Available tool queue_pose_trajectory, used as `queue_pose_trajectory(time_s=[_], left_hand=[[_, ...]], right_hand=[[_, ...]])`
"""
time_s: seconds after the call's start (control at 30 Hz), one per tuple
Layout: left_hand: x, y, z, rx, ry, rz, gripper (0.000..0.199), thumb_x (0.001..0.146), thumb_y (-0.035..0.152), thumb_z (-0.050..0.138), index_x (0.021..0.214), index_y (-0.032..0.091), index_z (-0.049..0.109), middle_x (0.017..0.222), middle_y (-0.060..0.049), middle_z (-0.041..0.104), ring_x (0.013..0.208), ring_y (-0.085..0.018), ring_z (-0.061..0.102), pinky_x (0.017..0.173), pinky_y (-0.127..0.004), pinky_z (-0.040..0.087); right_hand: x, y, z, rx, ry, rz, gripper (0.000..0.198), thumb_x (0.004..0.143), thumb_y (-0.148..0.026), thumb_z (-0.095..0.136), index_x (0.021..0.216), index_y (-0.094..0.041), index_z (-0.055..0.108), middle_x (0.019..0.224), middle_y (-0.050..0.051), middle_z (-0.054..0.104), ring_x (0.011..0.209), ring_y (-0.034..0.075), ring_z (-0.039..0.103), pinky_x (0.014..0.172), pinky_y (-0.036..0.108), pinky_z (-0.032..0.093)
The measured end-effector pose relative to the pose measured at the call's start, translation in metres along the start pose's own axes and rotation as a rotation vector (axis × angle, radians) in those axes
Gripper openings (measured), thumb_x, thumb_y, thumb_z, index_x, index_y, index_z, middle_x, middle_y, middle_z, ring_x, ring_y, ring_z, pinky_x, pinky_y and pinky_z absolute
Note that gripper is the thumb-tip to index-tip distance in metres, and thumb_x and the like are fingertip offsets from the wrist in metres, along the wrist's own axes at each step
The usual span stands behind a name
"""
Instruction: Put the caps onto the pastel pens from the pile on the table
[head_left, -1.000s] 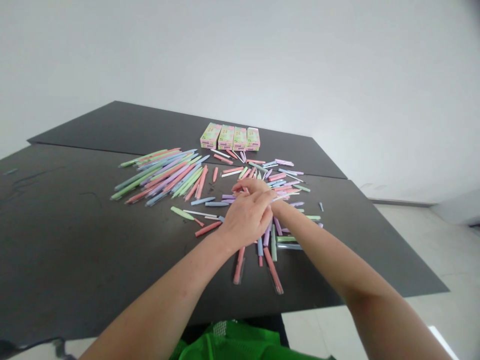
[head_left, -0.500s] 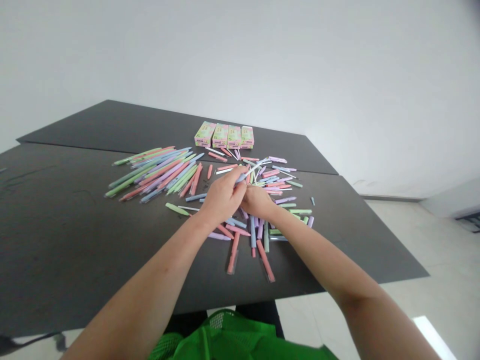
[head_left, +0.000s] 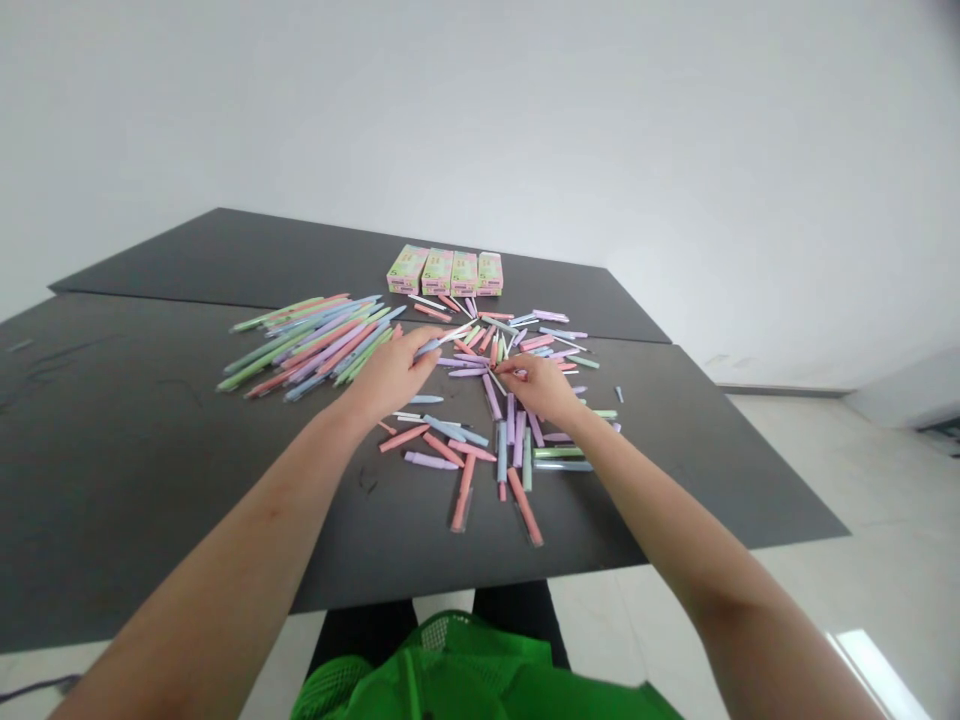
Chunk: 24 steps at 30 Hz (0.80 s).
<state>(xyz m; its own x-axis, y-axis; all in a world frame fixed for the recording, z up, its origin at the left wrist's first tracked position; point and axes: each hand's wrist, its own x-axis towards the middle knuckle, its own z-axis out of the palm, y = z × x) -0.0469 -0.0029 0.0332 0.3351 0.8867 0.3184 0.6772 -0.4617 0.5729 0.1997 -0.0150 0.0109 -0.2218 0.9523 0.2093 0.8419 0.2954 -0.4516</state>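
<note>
My left hand (head_left: 394,378) is closed around a light blue pen barrel (head_left: 427,347), with a thin white refill (head_left: 459,331) sticking out of it up and to the right. Apart from it on the right, my right hand (head_left: 538,386) has its thumb and fingertips pinched together low over the loose pen parts. What that pinch holds is too small to make out. Beneath and between the hands lie scattered purple barrels (head_left: 469,372), coral pieces (head_left: 442,448), and blue and green parts.
A dense pile of pastel pens (head_left: 315,345) lies left of my left hand. Several pink and green boxes (head_left: 407,268) stand in a row at the back. Coral pens (head_left: 525,508) lie toward the front edge of the dark table (head_left: 187,480). A small blue piece (head_left: 619,394) sits at the right.
My hands, close together before, have moved apart. The left went left with the blue barrel and refill; the right stays over the loose parts, slightly farther right.
</note>
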Motion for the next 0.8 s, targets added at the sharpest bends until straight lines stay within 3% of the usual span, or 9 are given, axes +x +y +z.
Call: queue_pose_trajectory(time_s=[0.13,0.23,0.37,0.63,0.8], left_hand=[[-0.004,-0.017,0.002,0.123,-0.025,-0.038,0.039,0.091,0.040,0.043,0.121,0.024,0.062,0.109,-0.007,0.071,0.108,-0.027,0.063,0.086,-0.032,0.047],[-0.007,-0.024,0.006,0.197,-0.052,-0.054,0.037,0.091,0.043,0.044,0.118,0.026,0.063,0.111,-0.007,0.071,0.105,-0.026,0.065,0.083,-0.029,0.047],[-0.011,-0.027,0.009,0.261,-0.051,-0.068,0.038,0.092,0.045,0.042,0.117,0.026,0.063,0.116,-0.007,0.070,0.099,-0.026,0.067,0.078,-0.029,0.046],[-0.017,-0.028,0.012,0.236,-0.044,-0.028,0.037,0.093,0.042,0.041,0.114,0.023,0.064,0.107,-0.008,0.072,0.094,-0.026,0.067,0.079,-0.030,0.046],[-0.017,-0.030,0.013,0.190,-0.047,-0.010,0.036,0.093,0.041,0.041,0.113,0.023,0.064,0.110,-0.008,0.071,0.099,-0.025,0.066,0.082,-0.030,0.046]], right_hand=[[-0.021,-0.022,-0.003,0.079,-0.116,-0.098,0.021,0.086,-0.028,0.060,0.101,-0.020,0.072,0.103,0.004,0.072,0.093,0.018,0.065,0.084,0.029,0.046],[-0.034,-0.044,0.003,0.041,-0.217,-0.219,0.039,0.082,-0.045,0.065,0.112,-0.021,0.068,0.110,0.006,0.069,0.096,0.019,0.065,0.083,0.029,0.046],[-0.040,-0.064,0.013,-0.129,-0.278,-0.238,0.057,0.077,-0.055,0.068,0.122,-0.021,0.062,0.117,0.009,0.064,0.097,0.023,0.065,0.076,0.030,0.046],[-0.029,-0.050,0.020,-0.235,-0.254,-0.212,0.031,0.090,-0.036,0.053,0.116,-0.022,0.065,0.110,0.007,0.066,0.098,0.021,0.064,0.078,0.030,0.045],[-0.018,-0.035,0.018,-0.273,-0.220,-0.127,0.029,0.091,-0.030,0.050,0.114,-0.021,0.067,0.108,0.008,0.069,0.097,0.021,0.064,0.080,0.029,0.046]])
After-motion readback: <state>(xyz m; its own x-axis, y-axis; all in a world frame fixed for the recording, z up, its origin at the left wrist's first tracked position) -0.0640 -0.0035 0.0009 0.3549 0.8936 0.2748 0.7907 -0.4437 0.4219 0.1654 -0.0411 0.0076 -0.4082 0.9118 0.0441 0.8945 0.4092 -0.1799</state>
